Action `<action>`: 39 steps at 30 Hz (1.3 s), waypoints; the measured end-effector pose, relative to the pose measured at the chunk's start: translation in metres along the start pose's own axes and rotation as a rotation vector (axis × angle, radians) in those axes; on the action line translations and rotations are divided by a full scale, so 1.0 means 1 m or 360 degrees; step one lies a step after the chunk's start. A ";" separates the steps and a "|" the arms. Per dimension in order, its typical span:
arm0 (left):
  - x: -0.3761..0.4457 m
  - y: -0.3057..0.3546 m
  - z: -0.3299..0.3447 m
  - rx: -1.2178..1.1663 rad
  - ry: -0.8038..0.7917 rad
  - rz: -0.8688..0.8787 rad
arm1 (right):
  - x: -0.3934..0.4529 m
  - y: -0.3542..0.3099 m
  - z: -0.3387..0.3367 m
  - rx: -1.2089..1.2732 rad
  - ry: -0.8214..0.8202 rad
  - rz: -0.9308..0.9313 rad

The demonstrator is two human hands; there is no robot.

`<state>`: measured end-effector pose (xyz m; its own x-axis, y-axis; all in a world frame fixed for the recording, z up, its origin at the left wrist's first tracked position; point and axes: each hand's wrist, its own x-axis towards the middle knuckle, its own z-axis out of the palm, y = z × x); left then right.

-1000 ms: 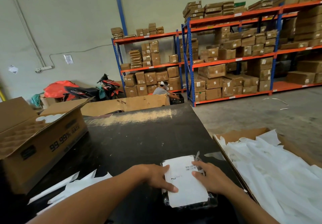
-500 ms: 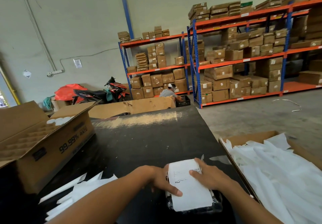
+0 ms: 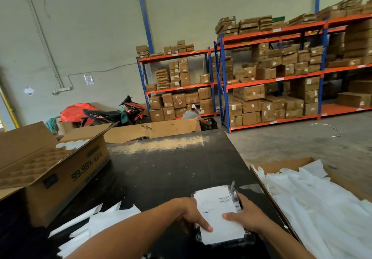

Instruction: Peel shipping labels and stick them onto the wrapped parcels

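matt paper label [image 3: 218, 214], glossy (scuffed) black table [image 3: 171, 170]

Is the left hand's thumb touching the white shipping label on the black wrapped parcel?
Touching. Head view: left hand thumb lies flat on white shipping label.

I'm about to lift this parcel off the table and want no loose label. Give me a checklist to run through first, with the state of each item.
1. Shipping label lies on top of the wrapped parcel: ok.
2. Barcode faces up and is uncovered: ok.
3. Label lies flat, with no lifted corner: cannot tell; both thumbs cover part of it.
4. Left hand grips the parcel's left side, thumb on the label: ok.
5. Right hand grips the right side, thumb on the label: ok.
6. Clear wrap sealed: cannot tell; a flap sticks up at the far right corner.
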<state>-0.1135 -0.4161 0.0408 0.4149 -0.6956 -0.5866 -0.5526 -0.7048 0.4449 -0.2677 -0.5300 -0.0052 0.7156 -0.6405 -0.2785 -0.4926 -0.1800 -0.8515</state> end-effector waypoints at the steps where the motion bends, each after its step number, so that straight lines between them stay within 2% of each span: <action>1: 0.004 -0.001 0.000 0.0016 0.0007 0.0042 | -0.002 -0.001 -0.001 0.0004 0.0017 -0.0006; 6: -0.039 0.019 -0.003 0.0173 0.0162 0.0303 | -0.021 -0.008 -0.015 0.0142 0.0124 -0.0112; 12: -0.102 0.037 -0.008 0.0316 0.0440 0.0489 | -0.081 -0.037 -0.036 0.0131 0.0440 -0.0418; 16: -0.159 0.041 -0.002 0.0288 0.0560 0.0656 | -0.135 -0.059 -0.041 0.0174 0.0459 -0.0472; 25: -0.240 0.011 0.042 0.0196 0.0396 0.0622 | -0.262 -0.068 -0.012 0.0152 0.0293 -0.0451; 33: -0.280 -0.006 0.092 0.0180 0.0205 0.0486 | -0.310 -0.037 0.016 0.0016 0.0223 -0.0303; 37: -0.287 -0.015 0.099 0.0130 0.0200 0.0532 | -0.324 -0.033 0.029 -0.0026 0.0284 -0.0278; 39: -0.296 -0.019 0.105 0.0247 0.0329 0.0597 | -0.333 -0.033 0.034 -0.0170 0.0322 -0.0241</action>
<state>-0.3019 -0.1820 0.1349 0.2922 -0.9231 -0.2500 -0.7876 -0.3805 0.4846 -0.4734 -0.2854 0.1009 0.6768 -0.7346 -0.0480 -0.4448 -0.3561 -0.8218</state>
